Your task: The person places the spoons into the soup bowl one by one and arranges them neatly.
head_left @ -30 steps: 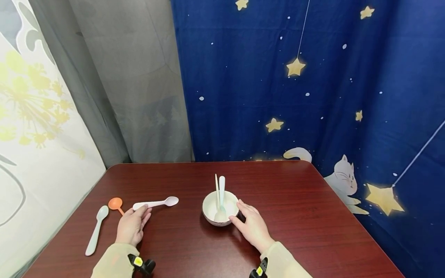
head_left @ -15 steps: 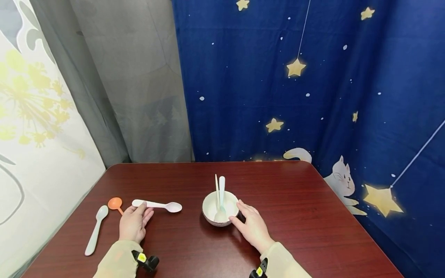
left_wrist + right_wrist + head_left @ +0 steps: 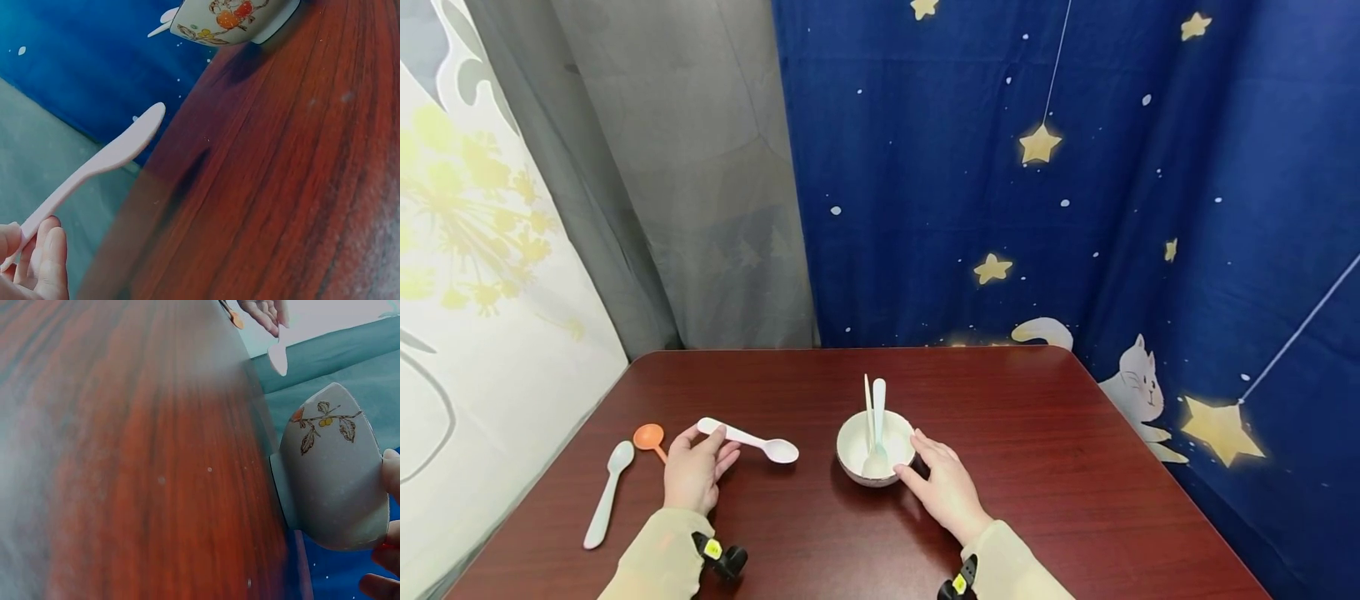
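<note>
My left hand (image 3: 691,477) pinches the handle end of a pale pink spoon (image 3: 747,437) between thumb and fingers. In the left wrist view the spoon (image 3: 119,147) is off the table, its scoop pointing away from the hand. A white bowl (image 3: 852,454) stands upright on the table, patterned outside with branches and fruit. Two pale utensils lean in it: a spoon with a light blue-green tint (image 3: 879,408) and one with a thin handle (image 3: 868,404). At the bowl's right side my right hand (image 3: 950,490) holds the rim, thumb toward the near side.
On the left of the dark red table (image 3: 1000,400) lie an orange spoon (image 3: 648,437), its handle partly behind the left hand, and a pale green-white spoon (image 3: 608,496). A grey curtain (image 3: 715,208) and a blue starry curtain (image 3: 925,183) hang behind.
My left hand has shifted slightly right with the pink spoon, whose scoop has swung right and toward me. The right hand and the bowl have stayed put.
</note>
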Motion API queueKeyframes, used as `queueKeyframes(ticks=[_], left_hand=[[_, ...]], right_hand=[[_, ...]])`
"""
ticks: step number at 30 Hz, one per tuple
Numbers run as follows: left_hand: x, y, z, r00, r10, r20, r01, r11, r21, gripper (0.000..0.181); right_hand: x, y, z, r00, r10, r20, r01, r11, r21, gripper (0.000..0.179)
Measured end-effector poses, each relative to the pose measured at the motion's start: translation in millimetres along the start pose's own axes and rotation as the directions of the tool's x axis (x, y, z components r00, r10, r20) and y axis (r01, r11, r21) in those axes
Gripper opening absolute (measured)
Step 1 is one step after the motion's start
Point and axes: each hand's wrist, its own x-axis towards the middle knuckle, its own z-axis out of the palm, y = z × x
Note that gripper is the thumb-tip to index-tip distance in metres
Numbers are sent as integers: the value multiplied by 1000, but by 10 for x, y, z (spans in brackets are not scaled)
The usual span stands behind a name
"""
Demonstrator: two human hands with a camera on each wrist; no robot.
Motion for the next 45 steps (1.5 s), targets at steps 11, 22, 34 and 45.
queueKeyframes(ticks=[11,22,34,45], left_hand=[[-3,151,150,999,11,30,-11,1000,-3,54],[-67,334,432,995,45,91,-43,999,-24,36],[-122,424,771,975,67,214,-78,996,45,51],[-169,421,1048,957,81,278,-107,991,78,45]], right_hand=[[11,0,-17,1000,-3,6,3,1000,-10,62],[15,-12,-38,1000,-1,15,1,1000,-2,63],[5,-6,-25,1000,-15,5,15,1000,-6,64],[6,-1,-7,1000,-13,2,13,1000,-20,63]])
